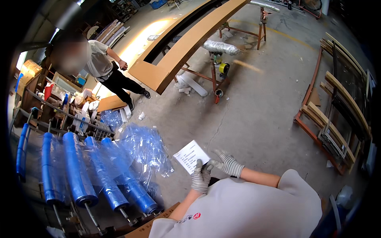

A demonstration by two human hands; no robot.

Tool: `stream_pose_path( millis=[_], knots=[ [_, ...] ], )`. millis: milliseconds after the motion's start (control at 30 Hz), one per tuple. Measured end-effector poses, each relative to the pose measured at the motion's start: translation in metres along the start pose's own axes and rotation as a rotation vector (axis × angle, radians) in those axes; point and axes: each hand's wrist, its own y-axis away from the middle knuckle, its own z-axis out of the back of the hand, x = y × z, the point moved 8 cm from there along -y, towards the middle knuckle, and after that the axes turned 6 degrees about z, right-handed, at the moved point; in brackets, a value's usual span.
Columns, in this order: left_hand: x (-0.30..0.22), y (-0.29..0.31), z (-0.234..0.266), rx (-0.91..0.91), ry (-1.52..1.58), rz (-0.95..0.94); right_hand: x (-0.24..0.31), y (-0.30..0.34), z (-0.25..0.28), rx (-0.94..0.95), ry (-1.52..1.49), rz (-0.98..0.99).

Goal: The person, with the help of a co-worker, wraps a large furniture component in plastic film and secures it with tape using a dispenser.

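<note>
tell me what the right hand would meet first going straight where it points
Most likely the white card held in the left hand; the right hand points up and left toward it, though the depth between them is unclear.

1) Shirt (254,206): pale grey, plain, loose, short-sleeved
2) Left sleeve (162,229), right sleeve (297,181): same pale grey cloth as the body
3) Chest mark (197,216): small, round, red, tiny dark lettering next to it
4) Left glove (201,181): knit look, grey and off-white bands, fingers covered
5) Right glove (231,164): matching, striped down to the wrist
6) Forearms (260,177): bare between sleeve and glove
</note>
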Motion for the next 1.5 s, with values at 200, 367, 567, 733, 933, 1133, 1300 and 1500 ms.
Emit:
stream_pose_path(
  millis=[200,367,567,733,933,1133,1300,1500],
  knots=[
    [0.042,-0.077,-0.105,0.402,0.017,0.332,-0.021,-0.010,0.074,-0.213,-0.770,-0.287],
    [0.044,-0.137,-0.154,0.626,0.026,0.613,-0.028,-0.061,0.133,-0.372,-0.718,-0.286],
    [0.002,-0.231,-0.200,0.762,-0.066,0.738,-0.021,-0.169,0.165,-0.633,-0.912,-0.274],
    [-0.054,-0.310,-0.208,0.661,-0.244,0.641,-0.098,-0.220,0.224,-0.671,-1.041,-0.320],
    [-0.129,-0.400,-0.168,0.381,-0.097,0.476,-0.111,-0.290,0.284,-1.004,-0.845,-0.533],
    [-0.190,-0.458,-0.105,0.092,0.045,0.214,-0.084,-0.429,0.353,-0.518,-0.221,0.001],
    [-0.207,-0.474,-0.121,-0.042,0.103,0.055,-0.090,-0.531,0.396,-0.187,-0.360,-0.066],
    [-0.190,-0.509,-0.191,-0.168,0.218,-0.019,-0.251,-0.658,0.476,-0.193,-0.134,-0.111]
  ],
)
